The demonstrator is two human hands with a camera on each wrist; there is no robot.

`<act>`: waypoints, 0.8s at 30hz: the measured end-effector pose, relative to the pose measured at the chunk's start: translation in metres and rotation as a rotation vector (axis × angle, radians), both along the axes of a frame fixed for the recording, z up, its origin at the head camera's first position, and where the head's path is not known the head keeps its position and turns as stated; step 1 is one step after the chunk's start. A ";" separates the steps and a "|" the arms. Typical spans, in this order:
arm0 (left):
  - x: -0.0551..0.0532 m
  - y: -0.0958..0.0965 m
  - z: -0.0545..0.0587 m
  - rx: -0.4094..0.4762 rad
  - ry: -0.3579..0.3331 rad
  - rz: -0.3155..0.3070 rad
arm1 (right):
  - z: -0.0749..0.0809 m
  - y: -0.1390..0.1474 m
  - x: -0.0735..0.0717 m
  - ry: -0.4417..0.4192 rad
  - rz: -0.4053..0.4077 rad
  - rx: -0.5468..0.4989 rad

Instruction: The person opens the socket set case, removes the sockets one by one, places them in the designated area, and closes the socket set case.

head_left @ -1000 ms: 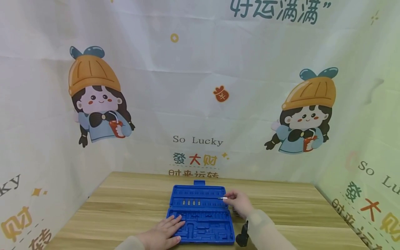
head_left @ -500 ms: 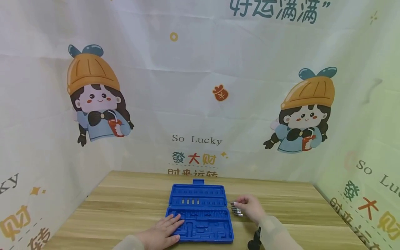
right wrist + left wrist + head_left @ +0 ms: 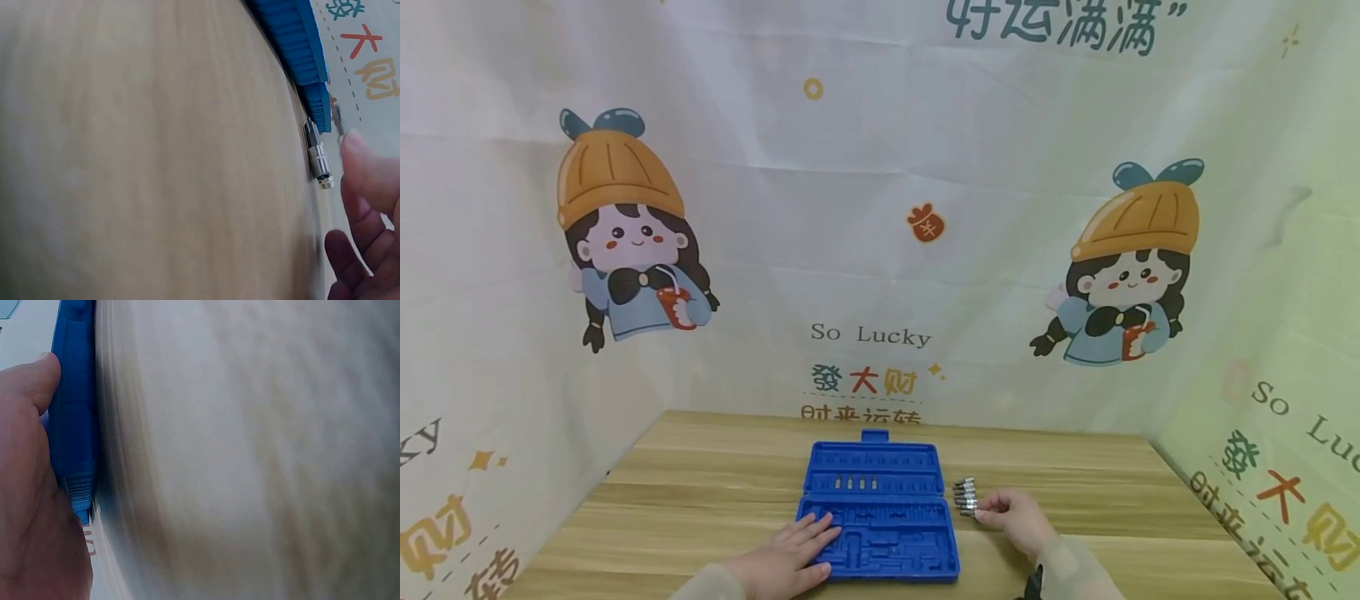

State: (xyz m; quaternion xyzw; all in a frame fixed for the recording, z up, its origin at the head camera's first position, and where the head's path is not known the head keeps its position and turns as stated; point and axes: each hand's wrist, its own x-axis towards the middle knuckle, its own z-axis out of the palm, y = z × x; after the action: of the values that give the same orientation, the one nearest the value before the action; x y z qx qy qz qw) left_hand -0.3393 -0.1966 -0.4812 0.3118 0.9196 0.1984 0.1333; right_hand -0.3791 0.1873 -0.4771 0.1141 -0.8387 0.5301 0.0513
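Observation:
A blue plastic tool case (image 3: 917,552) lies unfolded on the table, its moulded slots facing up. My left hand (image 3: 782,560) rests with spread fingers on the left edge of its near half; in the left wrist view the thumb lies against the case's side (image 3: 75,394). Right of the case is a short row of metal bit sockets (image 3: 965,492), with narrow tips pointing left. At the row's near end, my right hand (image 3: 1018,521) pinches a bit socket (image 3: 338,115) between thumb and fingertip, slightly above the others. Several small bits (image 3: 850,482) stand in the lid.
The wooden table (image 3: 1105,483) runs back to a printed cloth backdrop (image 3: 850,250) with cartoon figures. A latch tab (image 3: 875,436) sticks out from the lid's far edge. The hinge line crosses the middle of the case.
The right hand has moved from the lid's right edge, rightward and nearer, to the near end of the row, uncovering more bit sockets. The left hand has stayed on the case.

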 end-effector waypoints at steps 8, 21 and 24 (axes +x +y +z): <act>0.012 0.008 0.017 -0.047 0.009 0.049 | -0.005 -0.003 0.001 -0.016 -0.091 0.072; 0.000 0.000 0.002 -0.001 -0.022 0.002 | -0.008 -0.007 0.002 -0.002 -0.143 0.136; 0.006 0.003 0.009 -0.019 -0.014 0.026 | -0.009 -0.006 0.000 -0.021 -0.142 0.125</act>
State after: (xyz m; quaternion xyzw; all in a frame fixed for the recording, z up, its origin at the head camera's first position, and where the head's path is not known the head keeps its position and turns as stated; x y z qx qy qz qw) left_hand -0.3337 -0.1937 -0.4724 0.2973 0.9243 0.1937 0.1403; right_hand -0.3787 0.1810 -0.4862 0.0517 -0.8767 0.4727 0.0727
